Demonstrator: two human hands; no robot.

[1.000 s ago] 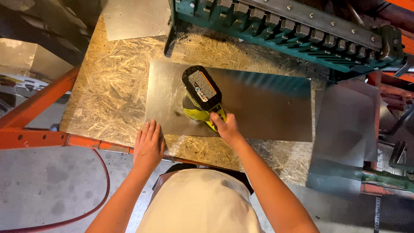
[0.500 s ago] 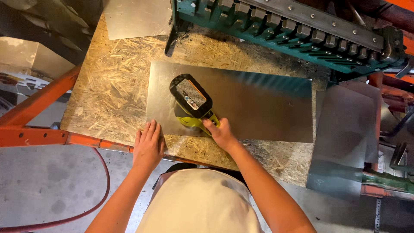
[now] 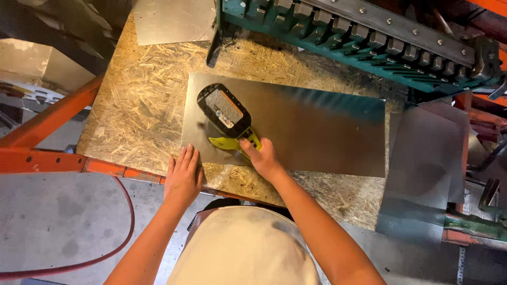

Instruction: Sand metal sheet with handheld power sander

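The right hand gripped the yellow-green power tool, running it over the metal sheet's left end on the chipboard surface. The left hand lay flat, fingers spread, pinning the near corner. Mid-pass, I'd say; steady downward pressure was needed.

Two bare hands, left hand and right hand; one yellow-green and black power tool; three metal sheets; one chipboard bench top; one green toothed machine; one red hose
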